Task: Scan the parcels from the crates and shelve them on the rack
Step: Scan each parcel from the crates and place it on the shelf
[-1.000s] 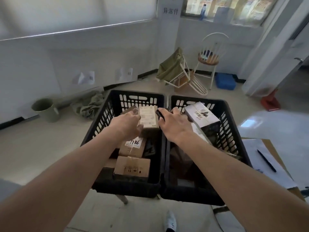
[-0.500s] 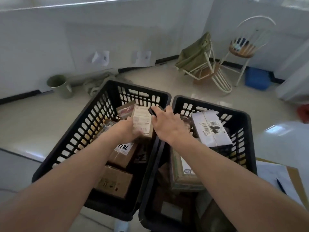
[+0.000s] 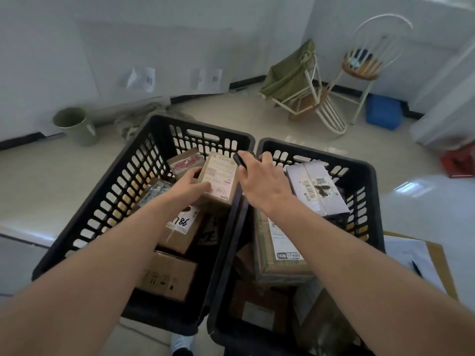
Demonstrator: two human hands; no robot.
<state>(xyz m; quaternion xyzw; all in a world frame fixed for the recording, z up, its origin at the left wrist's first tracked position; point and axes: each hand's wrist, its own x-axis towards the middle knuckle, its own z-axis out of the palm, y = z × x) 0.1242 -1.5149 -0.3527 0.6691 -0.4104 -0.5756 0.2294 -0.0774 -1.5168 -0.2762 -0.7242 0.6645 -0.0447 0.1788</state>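
Pale tiled floor, white walls with two paper sheets taped low on the far wall; no rack in my view. Two black slotted crates side by side in front of me: left crate and right crate, rims touching in the middle. My left hand reaches into the left crate and holds a small brown parcel, thumb on its label face, other fingers curled behind its left edge; the parcel is tilted up against the crate's right wall. My right hand is above the shared rims, fingers curled round a small black scanner whose tip is just beside the parcel's far right corner. Under the left forearm a box marked 786, nearer still a plain brown carton, and a red-labelled packet far in the same crate. In the right crate a white taped box stands tilted, with a long taped parcel under my right forearm. Far left a green bucket; far right a tipped folding chair with green cloth, a round stool chair, a blue bin. Near right, papers on a board.
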